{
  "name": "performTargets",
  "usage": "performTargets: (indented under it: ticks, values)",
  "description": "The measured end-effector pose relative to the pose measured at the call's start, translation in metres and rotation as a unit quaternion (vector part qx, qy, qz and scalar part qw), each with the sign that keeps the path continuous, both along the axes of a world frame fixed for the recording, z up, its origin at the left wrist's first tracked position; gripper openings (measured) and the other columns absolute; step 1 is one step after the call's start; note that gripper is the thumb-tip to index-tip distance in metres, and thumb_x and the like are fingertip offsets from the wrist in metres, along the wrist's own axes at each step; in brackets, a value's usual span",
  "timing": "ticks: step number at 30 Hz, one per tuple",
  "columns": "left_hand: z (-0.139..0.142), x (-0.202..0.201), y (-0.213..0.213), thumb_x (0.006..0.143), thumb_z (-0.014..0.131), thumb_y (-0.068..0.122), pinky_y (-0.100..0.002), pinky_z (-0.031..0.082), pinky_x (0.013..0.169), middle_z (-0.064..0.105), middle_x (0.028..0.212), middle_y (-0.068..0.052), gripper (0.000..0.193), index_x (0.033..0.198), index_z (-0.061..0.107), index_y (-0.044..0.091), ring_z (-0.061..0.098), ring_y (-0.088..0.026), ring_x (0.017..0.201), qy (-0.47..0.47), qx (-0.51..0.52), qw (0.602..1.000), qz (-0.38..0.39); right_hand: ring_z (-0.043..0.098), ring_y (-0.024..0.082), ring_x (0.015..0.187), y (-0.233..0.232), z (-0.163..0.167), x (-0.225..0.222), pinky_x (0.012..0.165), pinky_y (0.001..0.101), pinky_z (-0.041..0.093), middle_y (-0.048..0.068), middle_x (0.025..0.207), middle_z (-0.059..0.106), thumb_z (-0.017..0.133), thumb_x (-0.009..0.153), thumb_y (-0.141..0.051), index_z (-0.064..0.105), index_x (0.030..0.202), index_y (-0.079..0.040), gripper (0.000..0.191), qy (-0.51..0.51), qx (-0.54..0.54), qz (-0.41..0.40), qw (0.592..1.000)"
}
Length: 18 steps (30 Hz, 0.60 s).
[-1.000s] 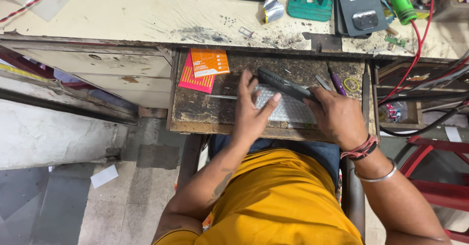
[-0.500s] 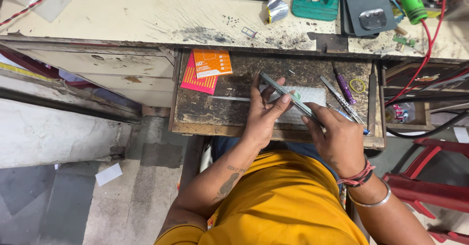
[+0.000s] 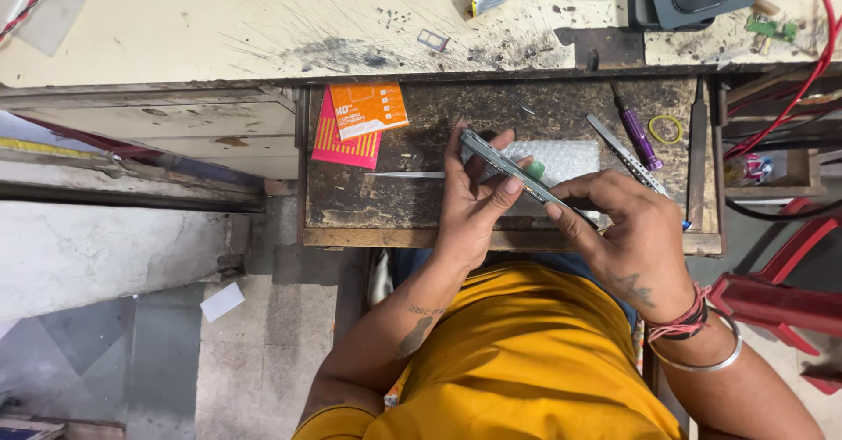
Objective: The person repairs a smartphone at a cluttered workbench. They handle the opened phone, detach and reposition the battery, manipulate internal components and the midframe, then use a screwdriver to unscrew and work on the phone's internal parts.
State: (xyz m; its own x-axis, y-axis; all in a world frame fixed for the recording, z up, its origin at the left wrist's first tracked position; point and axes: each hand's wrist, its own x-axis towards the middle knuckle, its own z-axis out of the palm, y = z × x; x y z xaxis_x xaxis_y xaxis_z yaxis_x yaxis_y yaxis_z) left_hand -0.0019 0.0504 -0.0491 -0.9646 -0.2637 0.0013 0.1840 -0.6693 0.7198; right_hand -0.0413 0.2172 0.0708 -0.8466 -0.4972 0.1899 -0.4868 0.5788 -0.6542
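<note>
Scarred, paint-worn counter (image 3: 219,28) above, pulled-out wooden drawer (image 3: 395,203) below, grimy and dark. Phone (image 3: 517,179) held edge-on over the drawer, thin and metallic, its face hidden. Left hand (image 3: 474,203) fingers pinching its upper end, right hand (image 3: 627,238) fingers gripping the lower end. Bubble wrap (image 3: 561,159) beneath, partly covered. Orange and pink cards (image 3: 360,120), purple screwdriver (image 3: 636,133), tweezers (image 3: 627,155) nearby.
</note>
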Motion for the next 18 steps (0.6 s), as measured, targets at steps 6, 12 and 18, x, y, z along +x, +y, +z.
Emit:
performTargets:
  ticks: [6, 12, 18]
  values:
    - [-0.0005, -0.0005, 0.002, 0.096, 0.071, 0.002, -0.045, 0.052, 0.112, 0.039, 0.159, -0.024, 0.098, 0.167, 0.005, 0.021, 0.057, -0.033, 0.134, -0.002, -0.006, 1.0, 0.008, 0.072, 0.022, 0.077, -0.0014, -0.0008, -0.0013, 0.068, 0.0314, 0.054, 0.009, 0.093, 0.073, 0.082, 0.087, -0.016, 0.076, 0.099, -0.005, 0.018, -0.005, -0.027, -0.001, 1.0]
    - [0.0012, -0.0001, 0.0033, 0.096, 0.072, 0.003, -0.045, 0.053, 0.111, 0.041, 0.158, -0.024, 0.097, 0.166, 0.007, 0.019, 0.059, -0.032, 0.132, -0.006, -0.012, 1.0, 0.011, 0.072, 0.025, 0.08, -0.0003, -0.0001, -0.0006, 0.068, 0.0328, 0.054, 0.01, 0.093, 0.073, 0.081, 0.088, -0.014, 0.075, 0.099, -0.005, 0.016, 0.01, -0.02, -0.002, 1.0]
    - [0.0034, -0.0004, 0.0029, 0.095, 0.073, 0.004, -0.045, 0.054, 0.111, 0.042, 0.157, -0.023, 0.096, 0.166, 0.009, 0.017, 0.06, -0.033, 0.131, -0.006, -0.012, 1.0, 0.016, 0.072, 0.023, 0.074, -0.0025, 0.0023, 0.0015, 0.063, 0.0312, 0.055, 0.01, 0.089, 0.071, 0.078, 0.091, -0.014, 0.075, 0.099, -0.006, 0.012, -0.006, -0.019, -0.009, 1.0]
